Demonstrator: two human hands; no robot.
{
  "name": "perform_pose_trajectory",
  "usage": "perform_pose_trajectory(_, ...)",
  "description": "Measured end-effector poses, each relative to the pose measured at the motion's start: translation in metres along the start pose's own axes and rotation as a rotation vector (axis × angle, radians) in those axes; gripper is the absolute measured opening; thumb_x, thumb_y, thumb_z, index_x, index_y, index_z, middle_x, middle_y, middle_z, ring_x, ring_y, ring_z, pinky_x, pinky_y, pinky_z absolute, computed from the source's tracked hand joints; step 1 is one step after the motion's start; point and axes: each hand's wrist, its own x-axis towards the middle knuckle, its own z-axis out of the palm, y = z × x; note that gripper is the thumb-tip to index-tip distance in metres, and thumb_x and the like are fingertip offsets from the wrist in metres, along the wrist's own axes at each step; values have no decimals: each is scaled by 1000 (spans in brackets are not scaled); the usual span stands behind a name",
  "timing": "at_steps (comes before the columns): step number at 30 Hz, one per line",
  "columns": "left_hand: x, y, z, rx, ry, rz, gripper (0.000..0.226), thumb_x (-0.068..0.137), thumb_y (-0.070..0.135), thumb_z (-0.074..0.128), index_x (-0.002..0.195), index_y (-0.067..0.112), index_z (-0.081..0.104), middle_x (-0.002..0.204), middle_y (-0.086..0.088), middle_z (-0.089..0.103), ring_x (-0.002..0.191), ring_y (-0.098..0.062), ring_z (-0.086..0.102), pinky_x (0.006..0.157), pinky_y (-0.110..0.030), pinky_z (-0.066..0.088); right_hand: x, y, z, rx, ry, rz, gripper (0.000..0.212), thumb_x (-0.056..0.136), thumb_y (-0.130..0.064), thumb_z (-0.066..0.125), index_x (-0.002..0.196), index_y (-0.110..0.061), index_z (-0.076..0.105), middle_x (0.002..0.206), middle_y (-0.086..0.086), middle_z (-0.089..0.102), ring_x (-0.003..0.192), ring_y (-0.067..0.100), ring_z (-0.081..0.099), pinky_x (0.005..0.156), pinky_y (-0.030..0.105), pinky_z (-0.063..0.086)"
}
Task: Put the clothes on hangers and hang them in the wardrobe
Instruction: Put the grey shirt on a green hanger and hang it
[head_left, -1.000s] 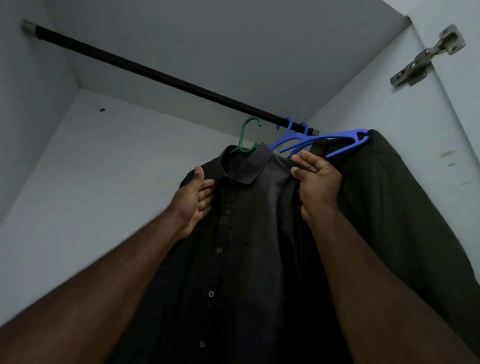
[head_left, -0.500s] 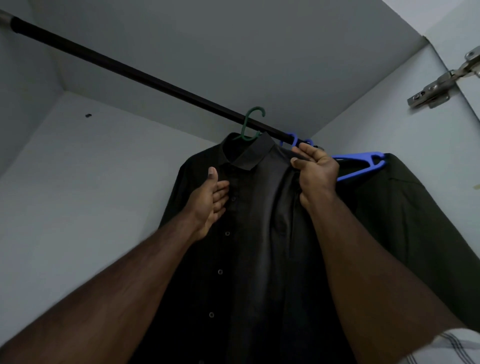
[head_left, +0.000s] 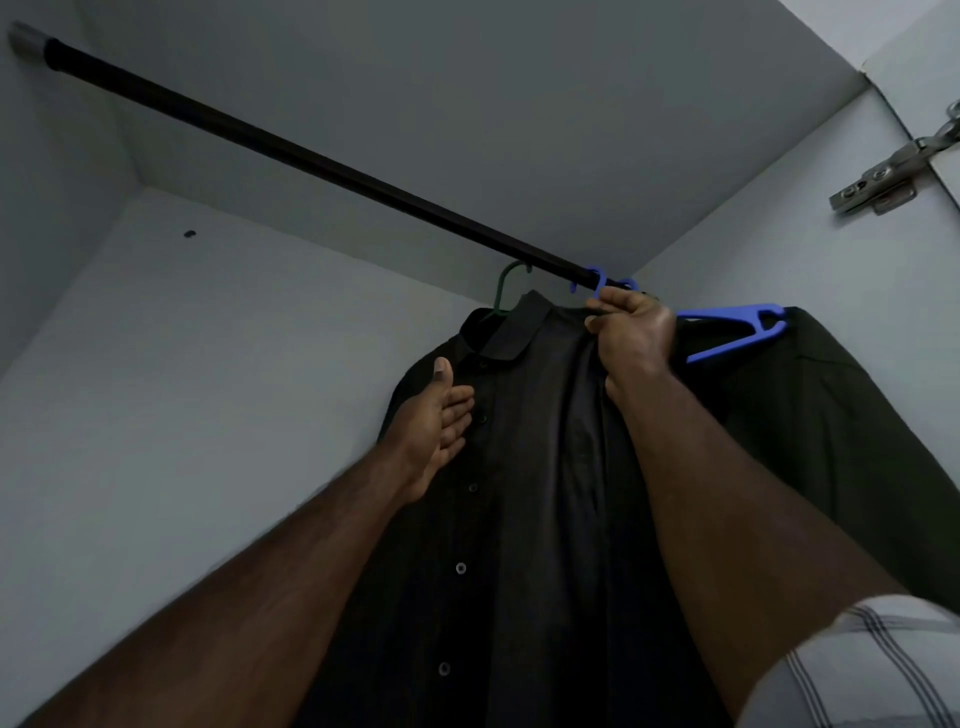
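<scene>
1. Dark fabric filled the middle of the view: a black button-up shirt (head_left: 524, 467) was seen hanging on a green hanger (head_left: 503, 291), whose hook was looped over the black rail (head_left: 311, 156) of the wardrobe (head_left: 208, 389).
2. The shirt was placed toward the right end of the rail, close to the wardrobe's right wall, with its collar just under the rail and its button placket facing the camera.
3. The right hand (head_left: 631, 332) was raised to the shirt's shoulder just below the rail; its fingers were curled tight and the fabric at the top of the shoulder was gripped in them.
4. The left hand (head_left: 441, 415) was held flat against the shirt's chest below the collar, fingers straight and together, thumb pointing up; nothing was grasped by it.
5. Blue hangers (head_left: 737, 327) were seen on the rail immediately to the right of the green one, their hooks (head_left: 597, 278) just beside the right hand's knuckles.
6. A dark olive garment (head_left: 831, 441) was carried on them, draped against the right wall and touching the black shirt's side.
7. A metal hinge (head_left: 883, 182) was fixed at the upper right, on the wardrobe's front edge.
8. A pale striped sleeve (head_left: 857, 665) was visible at the lower right corner of the view, on the right arm.
</scene>
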Motion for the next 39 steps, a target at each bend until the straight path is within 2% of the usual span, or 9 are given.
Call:
perform_pose_trajectory(6,1,9,8,11,-20,-1,81,95,71,32,148,11,46,155,-8,44,143,-21,42,120,-42,30,16,-11,13,-84,30,-30,37,85,16,56,113,-5,69,90,-2,73,79,5,68,72,15,57)
perform_pose_trajectory(12,-5,23,19,-50,-51,-9,83,93,73,31,148,11,44,155,-9,43,143,-22,41,118,-40,30,15,-29,22,-115,22,-51,37,84,12,62,117,-5,68,96,-1,74,92,12,71,87,28,59)
perform_pose_trajectory(16,-36,22,26,-36,-72,-9,96,79,79,38,148,13,45,155,-7,44,143,-22,41,116,-40,32,-13,-38,1,-87,15,-83,38,83,12,65,117,-6,67,94,-2,74,86,7,69,81,21,58)
perform_pose_trajectory(21,-84,12,34,16,-86,5,73,100,62,32,148,9,45,152,-8,47,140,-21,46,116,-38,35,-53,-57,-31,-164,-109,-57,51,86,-9,75,133,-12,58,112,1,69,100,15,69,90,35,59)
perform_pose_trajectory(24,-114,5,34,11,-41,37,61,102,53,40,142,9,51,147,-7,53,135,-20,50,100,-27,42,-86,-64,-70,-387,-171,-19,70,80,-29,81,142,-14,50,123,2,68,105,18,69,93,42,57)
perform_pose_trajectory(28,-158,-12,39,69,31,82,29,94,49,59,117,32,65,127,2,67,117,-13,64,96,-29,51,-145,-62,-128,-530,-209,99,81,76,-42,81,145,-20,46,121,-4,69,102,15,68,94,43,56)
perform_pose_trajectory(30,-182,-16,48,131,73,100,10,96,38,63,105,38,67,115,6,72,110,-10,67,96,-32,53,-175,-61,-150,-550,-207,166,74,77,-41,81,142,-20,50,118,-1,71,98,15,69,93,44,56)
perform_pose_trajectory(34,-245,-20,70,298,59,96,8,93,41,67,99,41,72,98,17,75,93,-1,70,86,-31,58,-238,-59,-182,-492,-229,311,51,84,-39,78,127,-17,63,91,-7,74,83,16,71,74,41,62)
perform_pose_trajectory(39,-324,-23,105,449,-2,-94,17,88,40,74,103,32,72,101,8,76,91,-2,71,88,-32,59,-312,-58,-214,-374,-290,551,39,90,-33,74,124,-16,64,97,1,72,83,16,68,64,30,57)
